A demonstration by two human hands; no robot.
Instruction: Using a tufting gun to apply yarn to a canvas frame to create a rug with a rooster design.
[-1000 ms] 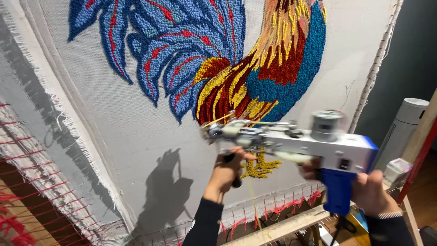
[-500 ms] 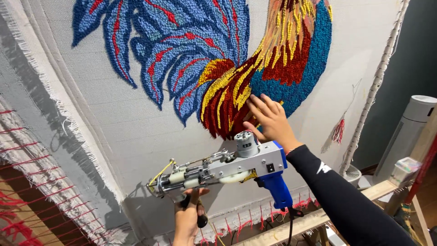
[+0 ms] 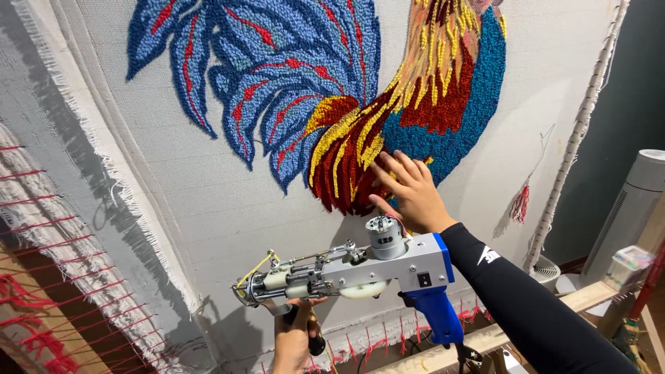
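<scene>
Around the rug frame: heater, yarn tuft, box, wooden bar

A tall pale tower heater (image 3: pixel 641 201) stands at the right edge against a dark wall (image 3: pixel 634 76), and a round white vent (image 3: pixel 547 269) sits low beside it on the floor. A small red yarn tuft (image 3: pixel 520 203) hangs on a loose thread just left of the frame's wrapped edge cord (image 3: pixel 580 125). A clear plastic box (image 3: pixel 629 263) with coloured contents rests on the wooden bar (image 3: pixel 478 339) that runs along the bottom right. At the left, frayed grey cloth (image 3: pixel 62 180) overlaps red threads (image 3: pixel 41 339) stretched across a wooden backing.
</scene>
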